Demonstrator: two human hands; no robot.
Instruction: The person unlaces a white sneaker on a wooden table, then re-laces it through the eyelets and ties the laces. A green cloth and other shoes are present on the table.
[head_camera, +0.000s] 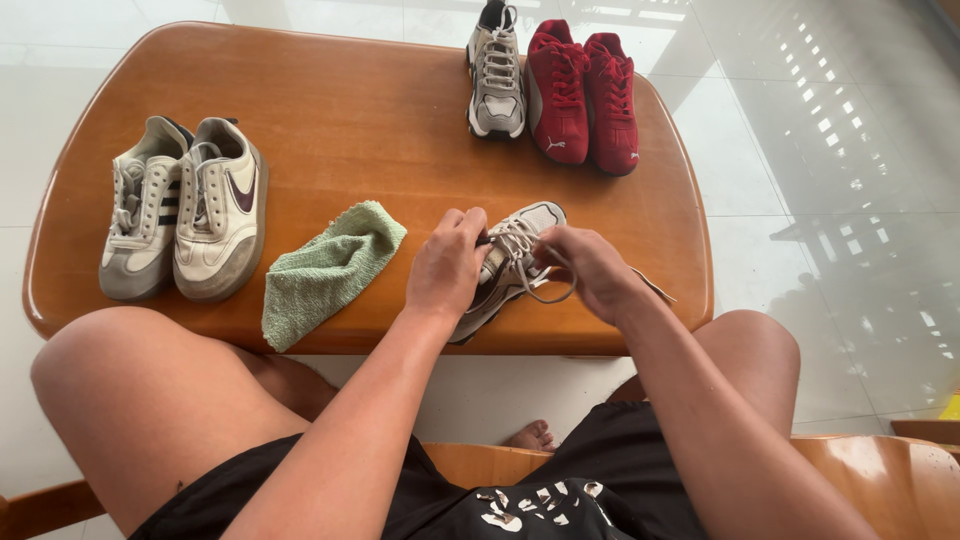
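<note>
A grey and white sneaker (525, 232) lies on the front part of the wooden table (350, 120), toe pointing away from me. My left hand (447, 268) is closed on its laces at the tongue. My right hand (593, 270) pinches a lace end on the sneaker's right side, and a loop of lace hangs between the two hands. The heel of the sneaker is hidden under my left hand.
A green cloth (327, 270) lies left of the sneaker. Two worn white sneakers (185, 210) stand at the table's left. At the far edge are a matching grey sneaker (497, 75) and a red pair (583, 95). My bare knees flank the table; glossy tiled floor surrounds it.
</note>
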